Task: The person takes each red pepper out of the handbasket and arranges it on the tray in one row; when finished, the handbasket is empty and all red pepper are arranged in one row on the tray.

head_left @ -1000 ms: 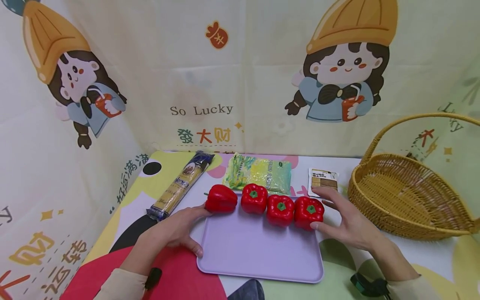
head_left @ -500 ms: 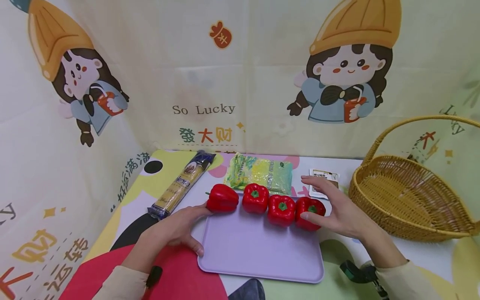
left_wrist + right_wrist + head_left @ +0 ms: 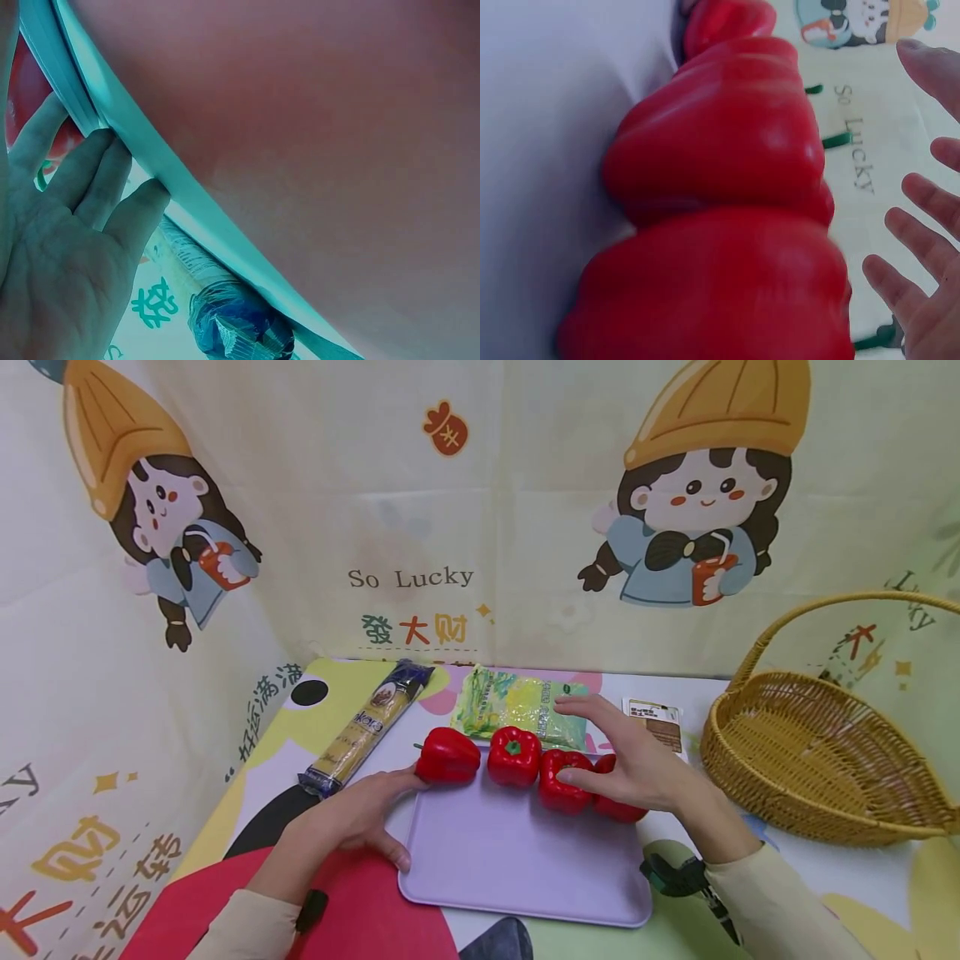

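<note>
Several red bell peppers with green stems line the far edge of a lilac tray [image 3: 517,877]. The leftmost bell pepper [image 3: 447,756] lies on its side, stem to the left. My left hand [image 3: 348,818] stays at the tray's left side, fingertips by that pepper and thumb near the front left corner. Its extended fingers touch the tray's side in the left wrist view. Over the right end of the row hovers my right hand [image 3: 637,760], fingers spread, partly covering the rightmost bell pepper [image 3: 621,812]. In the right wrist view, nothing is between its fingers.
A pack of spaghetti [image 3: 366,727] lies slanted at the back left. Behind the peppers is a green-yellow plastic packet [image 3: 517,706], with a small flat brown-and-white packet [image 3: 663,727] farther right. A handled wicker basket [image 3: 817,760] stands at the right.
My right hand has moved left from beside the rightmost pepper to above the right end of the row. The left hand, tray and peppers keep their places; the view shifts slightly.
</note>
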### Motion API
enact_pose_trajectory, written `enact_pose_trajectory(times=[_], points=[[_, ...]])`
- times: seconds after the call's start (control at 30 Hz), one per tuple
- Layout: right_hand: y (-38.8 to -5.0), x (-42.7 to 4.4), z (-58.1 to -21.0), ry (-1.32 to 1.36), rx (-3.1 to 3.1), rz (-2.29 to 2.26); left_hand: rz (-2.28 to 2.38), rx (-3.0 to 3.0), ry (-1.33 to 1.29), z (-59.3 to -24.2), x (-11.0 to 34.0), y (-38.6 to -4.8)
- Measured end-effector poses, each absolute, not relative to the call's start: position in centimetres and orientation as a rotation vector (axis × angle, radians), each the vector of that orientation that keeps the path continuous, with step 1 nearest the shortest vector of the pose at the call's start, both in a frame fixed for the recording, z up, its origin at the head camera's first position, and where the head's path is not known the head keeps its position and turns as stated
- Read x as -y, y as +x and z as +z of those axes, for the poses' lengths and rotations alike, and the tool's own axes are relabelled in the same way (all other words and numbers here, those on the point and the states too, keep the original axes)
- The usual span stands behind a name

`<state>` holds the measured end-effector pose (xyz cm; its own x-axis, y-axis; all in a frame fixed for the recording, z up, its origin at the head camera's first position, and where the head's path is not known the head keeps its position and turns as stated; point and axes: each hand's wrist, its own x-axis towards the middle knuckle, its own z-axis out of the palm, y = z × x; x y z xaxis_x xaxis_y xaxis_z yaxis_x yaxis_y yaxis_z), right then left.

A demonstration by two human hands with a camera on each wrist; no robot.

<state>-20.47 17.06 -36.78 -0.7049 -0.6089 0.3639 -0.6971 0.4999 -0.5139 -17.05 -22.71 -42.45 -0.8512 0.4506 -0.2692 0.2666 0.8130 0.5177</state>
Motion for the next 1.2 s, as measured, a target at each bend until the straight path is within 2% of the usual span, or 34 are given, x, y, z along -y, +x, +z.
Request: enact_pose_trajectory(times=[0.73,1.03,1.2], points=[[-22.3,-9.8,-36.9,1.318,2.592,1.079,0.644,-2.611,0.563,-42.5,22.3,-17.1],[-23.7,-7.1,-37.1,1.256,2.697,1.095,0.617,-2.623,0.572,-42.4,22.5,-17.3],[-24.2,-5.3,-37.3,1.333,2.71,1.096,0.611,-2.633,0.569,-42.3,22.5,-17.3]])
